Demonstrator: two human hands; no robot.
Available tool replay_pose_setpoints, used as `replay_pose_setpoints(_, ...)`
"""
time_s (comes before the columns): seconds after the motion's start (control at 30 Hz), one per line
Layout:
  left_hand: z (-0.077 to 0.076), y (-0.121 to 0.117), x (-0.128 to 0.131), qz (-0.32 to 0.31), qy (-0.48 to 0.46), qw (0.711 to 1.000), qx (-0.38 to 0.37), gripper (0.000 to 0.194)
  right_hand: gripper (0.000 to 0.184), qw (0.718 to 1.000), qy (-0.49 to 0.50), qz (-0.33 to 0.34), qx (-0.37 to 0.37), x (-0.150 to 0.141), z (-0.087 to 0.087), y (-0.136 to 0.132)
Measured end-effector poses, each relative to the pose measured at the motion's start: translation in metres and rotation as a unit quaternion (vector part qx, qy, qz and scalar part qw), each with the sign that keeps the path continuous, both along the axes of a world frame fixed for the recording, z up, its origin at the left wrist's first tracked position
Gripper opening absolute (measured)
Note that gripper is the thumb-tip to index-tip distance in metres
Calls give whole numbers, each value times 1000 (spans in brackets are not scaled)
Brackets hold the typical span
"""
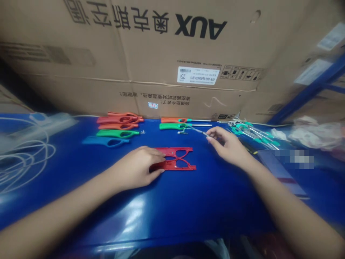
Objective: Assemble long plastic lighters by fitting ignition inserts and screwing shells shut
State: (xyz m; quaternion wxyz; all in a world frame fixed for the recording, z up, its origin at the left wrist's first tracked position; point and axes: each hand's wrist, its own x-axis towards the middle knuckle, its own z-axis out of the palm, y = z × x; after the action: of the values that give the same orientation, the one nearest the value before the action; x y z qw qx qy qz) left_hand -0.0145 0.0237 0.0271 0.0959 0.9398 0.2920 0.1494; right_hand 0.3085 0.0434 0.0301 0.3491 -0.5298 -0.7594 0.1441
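Two red plastic lighter casing halves lie side by side on the blue table, inner sides up, with an oval opening in each. My left hand is closed around their left ends, which it partly hides. To the right and a little farther back, my right hand pinches a thin grey rod with thin wire leads and a small light piece at its left end. Just behind that rod lie a green-handled lighter and an orange-handled lighter, both with metal tubes pointing right.
Red, green and blue casings lie in a stack at back left, near a coiled white cable. Several metal tubes with teal parts lie at back right. A large cardboard box walls off the back. A flat packet lies at right.
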Motion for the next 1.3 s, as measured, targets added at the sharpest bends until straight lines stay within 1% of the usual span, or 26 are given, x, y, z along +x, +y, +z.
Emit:
replay_pose_setpoints(0.03, 3, 0, -1, -1, 3, 1000, 2, 20, 18, 996, 40, 54, -53, -5, 0, -4)
replay_pose_setpoints(0.07, 5, 0, -2, -2, 5, 1000, 5, 19, 20, 986, 71, 102, -110, -10, 1, -9)
replay_pose_setpoints(0.13, 7, 0, -3, 8, 6, 1000, 17, 19, 22, 960, 106, 167, -197, -16, 1, -15)
replay_pose_setpoints(0.17, 7, 0, -2, 20, 0, 1000, 24, 21, 23, 952, 109, 182, -219, -18, 1, -17)
replay_pose_setpoints(0.23, 4, -1, 0, 49, -34, 997, 39, 30, 24, 946, 104, 196, -234, -21, -1, -20)
replay_pose_setpoints(0.3, -1, -2, 2, 68, -83, 993, 47, 34, 25, 944, 97, 204, -240, -23, -4, -21)
replay_pose_setpoints(0.37, -7, -2, 4, 66, -119, 989, 53, 30, 25, 943, 92, 207, -246, -24, -6, -21)
replay_pose_setpoints(0.47, -13, -3, 5, 47, -137, 987, 66, 19, 25, 943, 91, 204, -247, -25, -6, -20)
replay_pose_setpoints(0.57, -16, -3, 6, 41, -144, 986, 70, 15, 27, 945, 91, 202, -241, -24, -5, -19)
replay_pose_setpoints(0.8, -13, -4, 6, 42, -135, 985, 98, 17, 28, 951, 56, 208, -223, -22, -6, -18)
replay_pose_setpoints(1.0, -9, -8, 7, 42, -131, 986, 94, 16, 29, 947, -41, 261, -182, -22, -2, -19)
replay_pose_setpoints(1.1, -9, -7, 7, 46, -129, 987, 90, 18, 27, 948, -44, 268, -167, -22, -1, -20)
replay_pose_setpoints(1.3, -9, -8, 8, 47, -144, 985, 83, 23, 23, 958, -18, 250, -136, -25, 5, -26)
